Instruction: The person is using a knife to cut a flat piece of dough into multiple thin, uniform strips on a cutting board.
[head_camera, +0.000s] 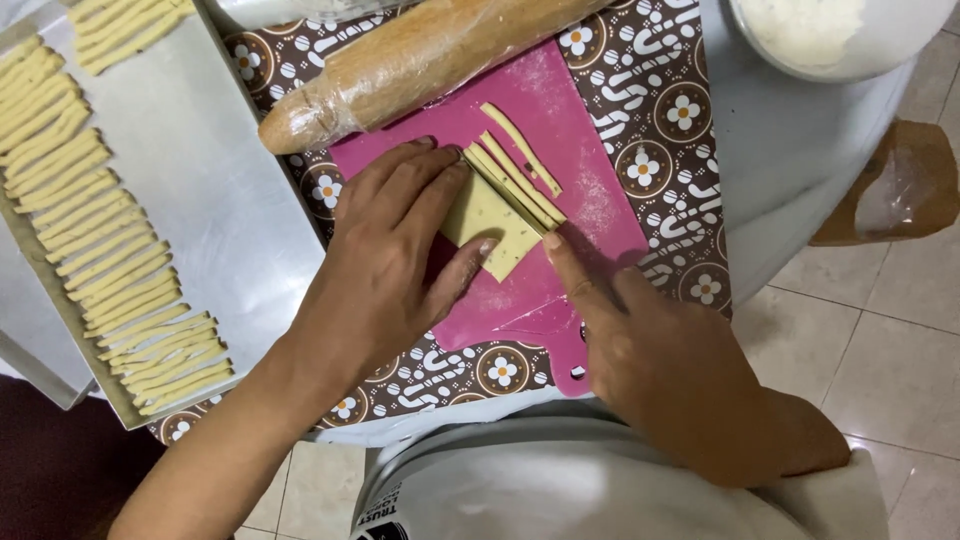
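A: What are the hands doing at the centre of the frame?

B: The left hand (400, 235) is lying flat, fingers released and spread, pressing the pale dough sheet (487, 220) on the pink cutting mat (560, 130). The right hand (640, 345) is clenching, forefinger extended at the cut strips (515, 165); any blade is hidden.

A: Risks?

B: The thin strips are looking fragile; a hard press could be tearing them. The wrapped rolling pin (420, 55), upper centre, is lying close by.
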